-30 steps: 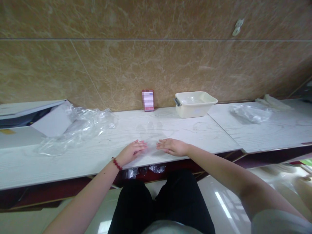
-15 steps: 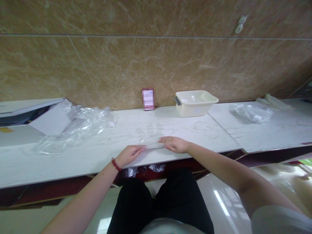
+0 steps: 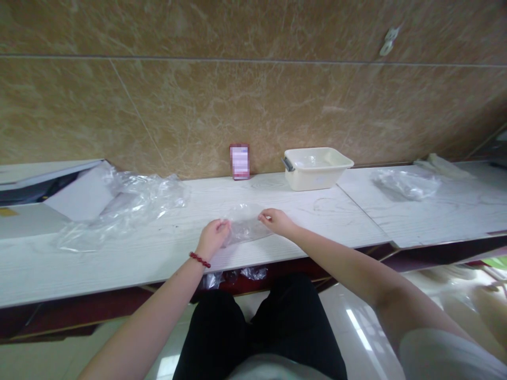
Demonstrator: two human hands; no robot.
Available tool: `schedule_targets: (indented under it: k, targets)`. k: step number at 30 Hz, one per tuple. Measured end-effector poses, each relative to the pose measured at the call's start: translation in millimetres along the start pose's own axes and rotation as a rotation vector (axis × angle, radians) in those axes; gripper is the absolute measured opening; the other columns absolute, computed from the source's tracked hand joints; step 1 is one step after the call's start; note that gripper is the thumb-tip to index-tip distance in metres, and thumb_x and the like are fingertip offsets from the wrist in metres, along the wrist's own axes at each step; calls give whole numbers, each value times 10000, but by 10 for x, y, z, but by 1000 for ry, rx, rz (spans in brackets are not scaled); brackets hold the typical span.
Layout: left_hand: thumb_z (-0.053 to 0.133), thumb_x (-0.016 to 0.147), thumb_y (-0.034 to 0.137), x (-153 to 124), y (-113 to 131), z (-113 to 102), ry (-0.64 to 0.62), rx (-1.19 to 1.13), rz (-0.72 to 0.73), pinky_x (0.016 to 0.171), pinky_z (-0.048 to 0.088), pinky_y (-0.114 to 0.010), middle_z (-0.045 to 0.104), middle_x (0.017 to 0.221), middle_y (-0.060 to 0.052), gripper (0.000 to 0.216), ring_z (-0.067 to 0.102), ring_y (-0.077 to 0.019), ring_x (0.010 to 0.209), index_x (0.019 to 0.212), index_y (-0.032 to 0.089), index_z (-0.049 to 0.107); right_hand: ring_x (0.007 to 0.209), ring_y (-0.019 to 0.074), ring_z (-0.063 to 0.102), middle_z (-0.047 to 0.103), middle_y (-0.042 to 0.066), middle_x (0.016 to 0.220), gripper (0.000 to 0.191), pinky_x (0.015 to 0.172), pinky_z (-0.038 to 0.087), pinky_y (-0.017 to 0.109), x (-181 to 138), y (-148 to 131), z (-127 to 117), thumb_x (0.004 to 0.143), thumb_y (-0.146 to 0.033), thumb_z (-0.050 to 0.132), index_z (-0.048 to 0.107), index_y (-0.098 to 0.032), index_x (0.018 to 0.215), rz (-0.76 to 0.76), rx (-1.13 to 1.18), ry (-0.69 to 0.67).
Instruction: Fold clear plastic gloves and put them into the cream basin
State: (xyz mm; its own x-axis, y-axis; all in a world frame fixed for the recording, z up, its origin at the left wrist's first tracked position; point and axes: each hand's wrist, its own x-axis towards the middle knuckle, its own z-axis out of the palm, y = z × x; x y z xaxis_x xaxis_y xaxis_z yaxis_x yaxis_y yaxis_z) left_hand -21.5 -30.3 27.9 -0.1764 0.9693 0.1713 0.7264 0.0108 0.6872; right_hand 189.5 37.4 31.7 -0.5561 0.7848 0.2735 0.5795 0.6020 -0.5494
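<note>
A thin clear plastic glove (image 3: 244,226) lies on the white table (image 3: 158,253) right in front of me. My left hand (image 3: 214,236), with a red bead bracelet on its wrist, pinches the glove's left edge with closed fingers. On the other side my right hand (image 3: 276,220) pinches the glove's right edge. The glove is folded over and bunched between the two hands, partly raised off the table.
A heap of clear plastic (image 3: 127,208) and white card sheets (image 3: 79,198) lie at the left. A small red pack (image 3: 240,161) and a cream tub (image 3: 317,167) stand by the marble wall. More clear plastic (image 3: 407,182) lies at the right.
Both hands lay flat on the spread glove, then moved farther onto the table and closed on its edges. The glove went from flat to folded and bunched.
</note>
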Motion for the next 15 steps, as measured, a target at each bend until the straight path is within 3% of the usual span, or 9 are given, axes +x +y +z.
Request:
schedule_targets:
  k: [3, 5, 11, 15]
  targets:
    - [475, 678, 381, 75, -31, 63, 109, 39, -12, 832, 365, -297, 601, 959, -76, 254, 509, -204, 950, 683, 162, 604, 779, 124, 512, 581, 46, 760, 126, 703, 387, 220, 97, 38, 89, 710, -240, 498, 568, -153, 652, 53, -49, 157]
    - [501, 648, 366, 109, -43, 103, 158, -18, -67, 843, 351, -309, 594, 969, -75, 222, 491, -215, 975, 631, 165, 595, 777, 128, 507, 570, 38, 731, 123, 686, 387, 217, 148, 51, 132, 682, -262, 527, 557, -158, 624, 147, -51, 182]
    - [589, 553, 311, 199, -31, 219, 247, -424, -332, 677, 417, -289, 614, 738, -32, 181, 559, -189, 764, 664, 169, 586, 711, 122, 523, 581, 21, 744, 185, 618, 374, 212, 233, 18, 163, 670, -354, 516, 569, -177, 662, 390, -12, 120]
    - [596, 543, 299, 268, -10, 286, 261, -564, -362, 605, 421, -253, 602, 680, -14, 229, 560, -152, 667, 723, 158, 580, 714, 128, 537, 597, 27, 774, 212, 606, 377, 217, 269, -1, 172, 664, -383, 518, 573, -186, 720, 451, 20, 133]
